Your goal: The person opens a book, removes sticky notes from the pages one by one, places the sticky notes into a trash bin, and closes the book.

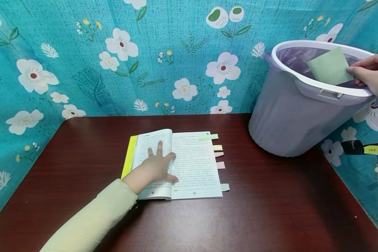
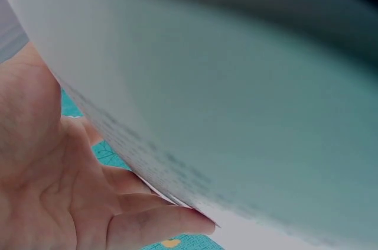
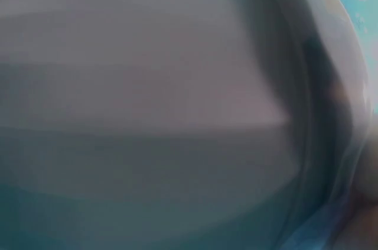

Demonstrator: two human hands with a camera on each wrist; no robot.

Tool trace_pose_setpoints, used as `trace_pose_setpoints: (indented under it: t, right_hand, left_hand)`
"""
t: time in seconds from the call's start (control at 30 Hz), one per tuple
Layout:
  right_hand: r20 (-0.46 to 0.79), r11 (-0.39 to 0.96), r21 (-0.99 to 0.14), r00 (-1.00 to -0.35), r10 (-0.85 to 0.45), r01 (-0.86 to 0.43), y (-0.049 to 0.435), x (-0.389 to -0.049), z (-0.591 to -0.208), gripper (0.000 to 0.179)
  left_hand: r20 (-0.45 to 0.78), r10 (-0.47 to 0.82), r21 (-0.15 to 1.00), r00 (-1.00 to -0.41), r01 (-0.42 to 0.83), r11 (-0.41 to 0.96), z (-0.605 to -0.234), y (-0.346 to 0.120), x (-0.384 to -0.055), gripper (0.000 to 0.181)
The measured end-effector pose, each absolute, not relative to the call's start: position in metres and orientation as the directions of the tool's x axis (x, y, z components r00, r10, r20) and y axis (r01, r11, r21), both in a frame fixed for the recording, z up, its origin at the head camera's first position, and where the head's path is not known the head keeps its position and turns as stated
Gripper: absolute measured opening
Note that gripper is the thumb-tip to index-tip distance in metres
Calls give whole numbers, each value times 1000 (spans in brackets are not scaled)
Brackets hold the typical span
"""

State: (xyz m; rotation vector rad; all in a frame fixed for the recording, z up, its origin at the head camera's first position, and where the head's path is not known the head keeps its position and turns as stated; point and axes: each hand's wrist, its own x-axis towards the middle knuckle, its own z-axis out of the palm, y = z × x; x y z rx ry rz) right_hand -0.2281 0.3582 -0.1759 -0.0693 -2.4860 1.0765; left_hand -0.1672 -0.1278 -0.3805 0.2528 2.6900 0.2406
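Note:
My left hand (image 1: 154, 167) rests with spread fingers on the left page of an open book (image 1: 195, 166). Seen from the left wrist, the palm and fingers (image 2: 153, 226) lie against the curved printed page (image 2: 195, 114). Up at the right, my right hand (image 1: 374, 74) pinches a square pale green sticky note (image 1: 329, 66) by its right edge between thumb and fingers. The note is held over the mouth of a grey trash bin (image 1: 286, 108), overlapping its white rim. The bin's blurred wall (image 3: 147, 96) fills most of the right wrist view.
Colored sticky tabs (image 1: 221, 165) stick out from the book's right edge. A purple bag (image 1: 289, 57) lines the bin, which stands on the dark wooden table (image 1: 258, 210) at the back right. Behind hangs a blue floral cloth (image 1: 163, 56).

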Motion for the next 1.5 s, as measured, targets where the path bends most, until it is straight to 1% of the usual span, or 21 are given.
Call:
trace_pose_setpoints:
  t: [0.2, 0.4, 0.57, 0.77, 0.83, 0.93, 1.1, 1.23, 1.4, 1.5]
  right_hand:
    - [321, 712, -697, -925, 205, -85, 361, -231, -178, 60]
    - [353, 704, -700, -916, 191, -122, 360, -229, -178, 59]
    - [369, 701, -701, -908, 201, -130, 349, -223, -174, 55]
    - [442, 712, -671, -882, 162, -206, 334, -217, -172, 49]
    - [449, 713, -668, -880, 157, -214, 330, -214, -171, 47]
    - [455, 700, -675, -878, 147, -233, 323, -209, -168, 45]
    - [497, 667, -679, -861, 109, -307, 308, -200, -164, 42]
    - [509, 648, -685, -855, 98, -333, 299, -196, -162, 35]
    - [538, 644, -664, -841, 56, -381, 290, -192, -164, 26]
    - [542, 650, -653, -839, 42, -389, 284, -189, -165, 21]
  left_hand:
    - [-392, 223, 218, -892, 145, 965, -379, -128, -166, 91]
    - [-384, 232, 235, -894, 148, 961, -379, -128, -167, 90]
    - [-394, 225, 236, -891, 139, 962, -378, -129, -166, 90]
    - [-391, 227, 237, -892, 141, 961, -378, -128, -166, 89]
    - [-390, 227, 237, -893, 141, 961, -378, -128, -165, 89]
    - [-392, 225, 235, -892, 140, 962, -378, -128, -165, 89]
    - [-393, 226, 235, -891, 140, 962, -377, -127, -165, 89]
    - [-392, 226, 233, -892, 141, 962, -377, -127, -166, 89]
    - [-389, 226, 232, -893, 142, 962, -376, -127, -166, 88]
    - [-388, 227, 229, -893, 145, 963, -377, -127, -166, 88]
